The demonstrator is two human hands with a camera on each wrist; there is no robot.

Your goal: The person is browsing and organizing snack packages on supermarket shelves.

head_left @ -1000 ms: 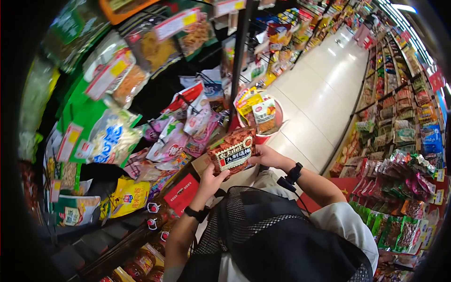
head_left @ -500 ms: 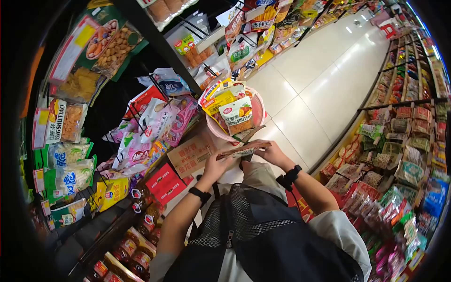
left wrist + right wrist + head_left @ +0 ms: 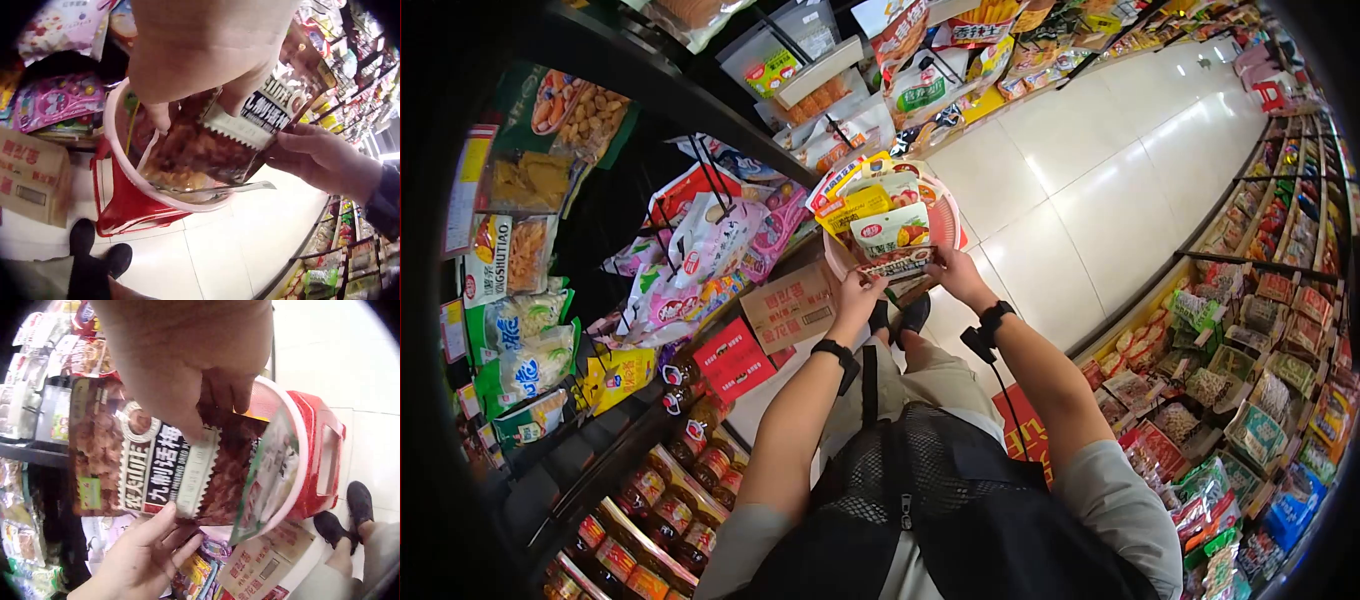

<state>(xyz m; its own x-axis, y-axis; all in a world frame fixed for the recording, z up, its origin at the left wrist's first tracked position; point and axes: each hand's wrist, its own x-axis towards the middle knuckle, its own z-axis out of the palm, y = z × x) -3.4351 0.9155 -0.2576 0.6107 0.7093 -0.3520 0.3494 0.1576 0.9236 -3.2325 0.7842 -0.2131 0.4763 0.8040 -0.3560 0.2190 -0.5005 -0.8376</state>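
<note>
Snack packet (image 3: 144, 469) (brown) above basket (image 3: 948, 228) holding packets (image 3: 890, 228).

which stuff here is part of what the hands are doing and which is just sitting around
In use: dried plum packet, red basket.
Just about: cardboard box, jars on the low shelf, hanging snack bags.

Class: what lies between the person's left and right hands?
A brown printed plastic snack packet, gripped by left hand and right hand over the round pink basket; the right wrist view shows it.
</note>
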